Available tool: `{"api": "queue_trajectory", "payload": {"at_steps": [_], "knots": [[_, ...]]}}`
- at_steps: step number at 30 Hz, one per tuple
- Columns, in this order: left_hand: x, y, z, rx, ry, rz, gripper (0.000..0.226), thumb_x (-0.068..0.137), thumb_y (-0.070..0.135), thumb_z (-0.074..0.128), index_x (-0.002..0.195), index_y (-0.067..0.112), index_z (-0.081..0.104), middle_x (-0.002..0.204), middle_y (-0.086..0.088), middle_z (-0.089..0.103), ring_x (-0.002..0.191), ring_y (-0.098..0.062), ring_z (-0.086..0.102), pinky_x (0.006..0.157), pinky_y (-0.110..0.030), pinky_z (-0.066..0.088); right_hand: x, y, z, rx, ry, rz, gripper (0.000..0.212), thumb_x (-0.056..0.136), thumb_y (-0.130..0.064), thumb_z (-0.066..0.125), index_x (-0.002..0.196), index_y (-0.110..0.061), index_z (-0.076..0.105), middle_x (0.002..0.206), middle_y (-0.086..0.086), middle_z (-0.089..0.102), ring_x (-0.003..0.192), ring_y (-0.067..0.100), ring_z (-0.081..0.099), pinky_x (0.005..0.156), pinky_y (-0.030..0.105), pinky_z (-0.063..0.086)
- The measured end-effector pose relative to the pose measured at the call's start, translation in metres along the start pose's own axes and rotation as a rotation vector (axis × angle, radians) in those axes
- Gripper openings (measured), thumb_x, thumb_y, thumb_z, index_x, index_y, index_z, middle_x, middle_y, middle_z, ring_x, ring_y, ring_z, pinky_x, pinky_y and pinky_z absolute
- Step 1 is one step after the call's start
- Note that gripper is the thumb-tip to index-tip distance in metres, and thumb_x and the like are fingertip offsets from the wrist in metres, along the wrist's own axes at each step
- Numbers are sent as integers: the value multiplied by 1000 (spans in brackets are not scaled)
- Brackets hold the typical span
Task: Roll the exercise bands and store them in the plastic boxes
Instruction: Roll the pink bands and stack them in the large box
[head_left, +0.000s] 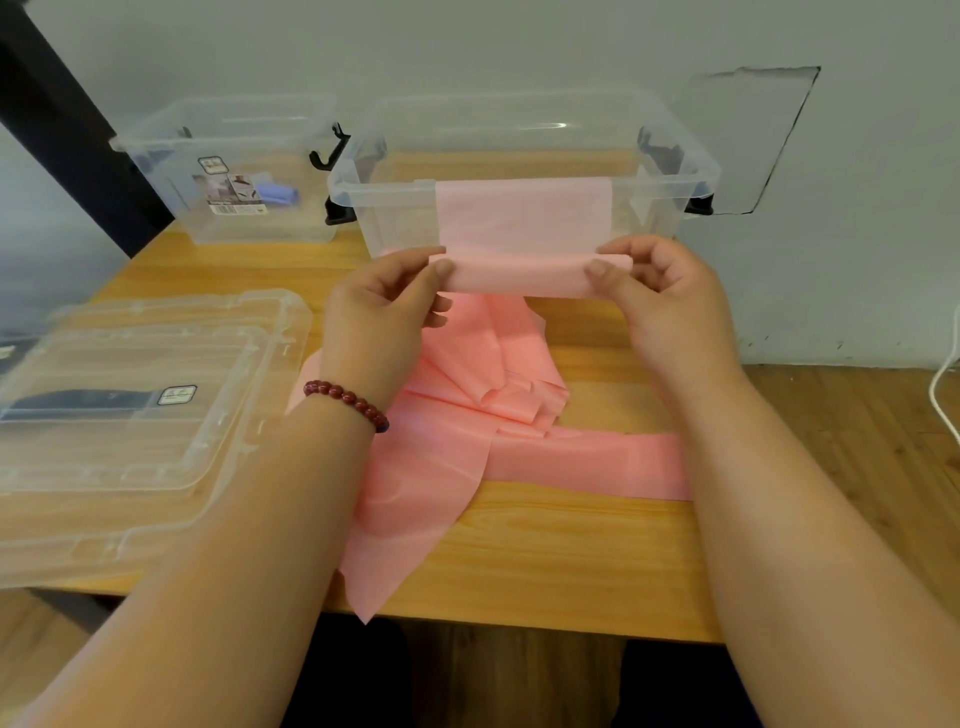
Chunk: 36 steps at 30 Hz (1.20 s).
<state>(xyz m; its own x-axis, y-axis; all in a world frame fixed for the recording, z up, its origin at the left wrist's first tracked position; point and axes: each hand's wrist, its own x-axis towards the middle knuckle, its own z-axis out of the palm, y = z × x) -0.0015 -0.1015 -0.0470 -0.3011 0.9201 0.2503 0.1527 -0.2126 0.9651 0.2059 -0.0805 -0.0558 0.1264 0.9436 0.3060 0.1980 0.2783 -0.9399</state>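
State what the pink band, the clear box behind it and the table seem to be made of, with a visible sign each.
Pink band: thin matte rubbery sheet, probably latex; it drapes and creases softly. Clear box: glossy rigid plastic; see-through walls with highlights. Table: wood or wood-look laminate; visible grain.

Both hands (519, 301) pinch the pink band's (519, 278) rolled end.

Pink band (457, 415), clear boxes (519, 171), dark red bracelet (345, 397)

A thin, smooth pink rubbery band (431, 467), clear glossy plastic boxes (524, 171), and a matt wooden table (545, 561).
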Motion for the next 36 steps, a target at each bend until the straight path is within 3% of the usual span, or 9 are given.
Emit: {"api": "queue_trajectory", "payload": {"at_steps": [3,5,8,14,18,22,27,30,36], "knots": [[0,-6,3,103,36,74,12,93,17,62,101,24,69,85,0,63,64,-5,58,59,-9,45,0,1,1,-13,-1,-25,8,89,-24,67,91,-30,62,58,-5,57,59,1,47,56,13,36],[1,-8,3,152,60,126,10,93,21,62,98,29,67,96,-4,58,67,-8,54,57,-8,43,1,2,2,-6,3,-33,8,91,-21,65,89,-29,63,63,-15,55,60,-1,46,58,12,36],[0,-10,6,140,77,137,10,94,23,61,95,32,66,81,0,62,57,0,54,58,-12,44,1,2,2,54,-25,6,15,89,-17,68,92,-31,65,84,1,61,71,4,52,64,12,40],[-1,-13,7,65,91,194,16,93,13,62,101,26,63,72,3,60,55,-1,56,57,-17,47,1,5,-2,85,-67,24,22,90,-11,65,97,-32,66,69,-19,60,60,-4,50,60,10,37],[-1,-17,6,-12,77,161,15,92,7,63,100,19,67,78,2,66,62,-4,64,66,-22,55,0,7,0,40,-22,18,23,92,-20,65,106,-37,66,83,-19,59,74,3,50,71,19,42],[-2,-20,6,-63,69,156,19,90,4,64,104,16,66,84,-9,64,66,-4,65,71,-23,56,0,10,4,-25,-41,21,41,96,-22,59,137,-23,53,114,-7,60,88,2,51,86,20,44],[-2,-20,6,-119,53,131,27,89,2,64,110,19,64,72,14,67,68,-2,66,72,-18,54,1,14,7,-55,-94,28,50,97,-20,57,145,-19,42,117,-7,54,91,-5,46,85,14,38],[-2,-21,5,-104,17,134,32,88,1,65,114,20,62,73,16,68,71,0,67,71,-16,53,0,14,5,-52,-100,23,54,95,-18,60,145,-16,41,141,-8,50,124,0,48,101,13,38],[-4,-21,5,-43,7,136,25,89,5,65,111,17,64,82,-7,65,69,-1,67,56,-15,48,0,14,5,1,-59,-18,48,92,-15,64,138,-21,51,129,-19,53,119,-8,49,90,2,35]]}}
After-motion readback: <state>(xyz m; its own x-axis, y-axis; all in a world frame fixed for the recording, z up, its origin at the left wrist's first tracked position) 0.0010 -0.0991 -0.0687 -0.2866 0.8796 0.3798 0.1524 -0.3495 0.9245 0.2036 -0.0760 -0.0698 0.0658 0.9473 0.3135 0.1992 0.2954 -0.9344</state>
